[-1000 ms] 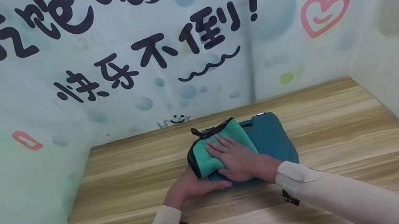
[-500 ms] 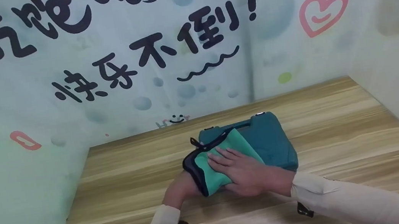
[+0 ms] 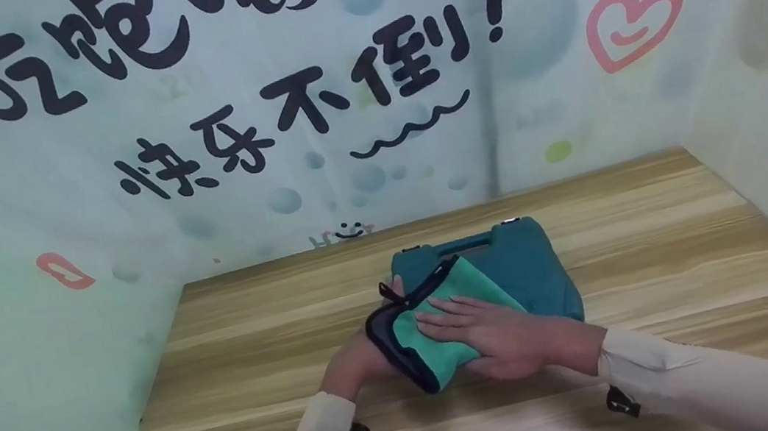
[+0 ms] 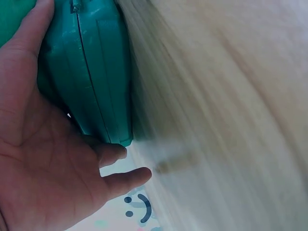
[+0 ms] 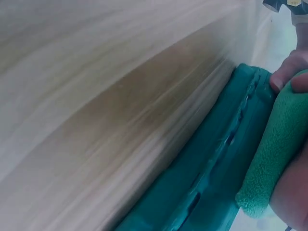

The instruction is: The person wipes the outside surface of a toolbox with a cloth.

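Note:
A teal plastic carrying case point(image 3: 517, 265) lies flat on the wooden table, its handle side facing the back wall. My left hand point(image 3: 358, 360) holds the case by its left side; in the left wrist view the thumb of that hand point(image 4: 57, 159) lies over the top and two fingers stick out past a corner. A green cloth with black edging point(image 3: 438, 345) is spread over the case's front left part and hides some of the left hand. My right hand point(image 3: 504, 337) rests flat on this cloth, fingers straight. In the right wrist view the cloth point(image 5: 276, 139) looks fluffy.
The wood-grain table point(image 3: 257, 321) extends around the case on all sides. A printed wall sheet point(image 3: 242, 212) with dark lettering stands behind it, and pale side walls close in left and right. A dark strap piece point(image 3: 622, 401) hangs under the right sleeve.
My right hand has slid the cloth toward the front edge of the case and slightly right, baring more of the handle side. The left hand stays at the case's left side.

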